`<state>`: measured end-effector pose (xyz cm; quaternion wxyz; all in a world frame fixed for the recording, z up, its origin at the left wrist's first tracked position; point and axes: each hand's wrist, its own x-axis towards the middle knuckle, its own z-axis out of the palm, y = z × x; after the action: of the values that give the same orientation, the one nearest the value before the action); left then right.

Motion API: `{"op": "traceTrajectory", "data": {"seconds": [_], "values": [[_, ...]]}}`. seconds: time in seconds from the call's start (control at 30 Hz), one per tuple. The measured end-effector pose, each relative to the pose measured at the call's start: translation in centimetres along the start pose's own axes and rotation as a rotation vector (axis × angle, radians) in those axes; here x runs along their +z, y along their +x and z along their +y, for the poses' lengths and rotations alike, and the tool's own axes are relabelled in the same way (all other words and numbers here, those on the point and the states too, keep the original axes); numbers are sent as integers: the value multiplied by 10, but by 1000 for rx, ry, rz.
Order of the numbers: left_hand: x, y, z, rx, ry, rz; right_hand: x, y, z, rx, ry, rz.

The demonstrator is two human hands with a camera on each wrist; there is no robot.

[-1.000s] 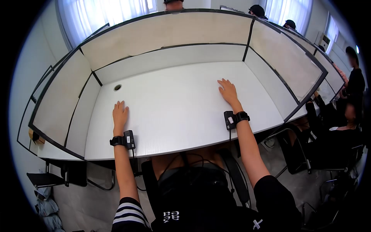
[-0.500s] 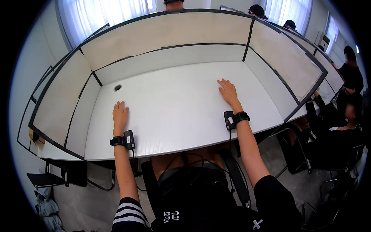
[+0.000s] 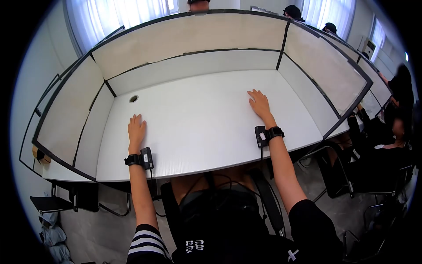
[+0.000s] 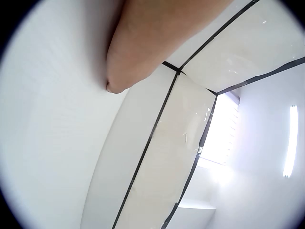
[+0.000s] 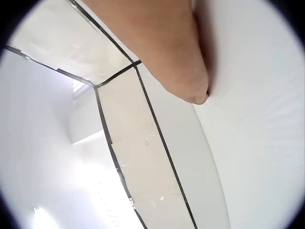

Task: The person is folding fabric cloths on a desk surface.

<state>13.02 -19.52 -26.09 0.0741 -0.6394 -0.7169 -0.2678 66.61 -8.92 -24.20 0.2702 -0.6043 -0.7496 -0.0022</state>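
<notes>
My left hand (image 3: 137, 128) rests palm down on the left part of the white desk (image 3: 198, 123), its fingers stretched toward the back. Farther right and deeper in, my right hand (image 3: 260, 104) lies on the same desk top with fingers spread. Neither hand holds anything. Each wrist wears a small black camera on a strap, the left camera (image 3: 147, 159) and the right camera (image 3: 261, 137) both sitting toward the inner side. In the left wrist view the side of the left hand (image 4: 143, 47) shows against the desk; the right wrist view shows the right hand (image 5: 167, 52) likewise.
Low partitions with beige panels (image 3: 189, 37) and black edging enclose the desk at the back and both sides. A round cable hole (image 3: 133, 100) lies near the back left corner. Cables hang from the wrist cameras to my lap. Other people (image 3: 398, 132) are at the right.
Both hands stay practically where they were. At the far right, a standing person in dark clothes has shifted and leaned.
</notes>
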Motion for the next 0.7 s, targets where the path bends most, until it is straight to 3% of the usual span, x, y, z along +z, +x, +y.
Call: {"op": "traceTrajectory", "data": {"seconds": [0.7], "values": [[3, 2, -3, -2, -1, 3, 4, 1, 4, -18, -6, 18]]}}
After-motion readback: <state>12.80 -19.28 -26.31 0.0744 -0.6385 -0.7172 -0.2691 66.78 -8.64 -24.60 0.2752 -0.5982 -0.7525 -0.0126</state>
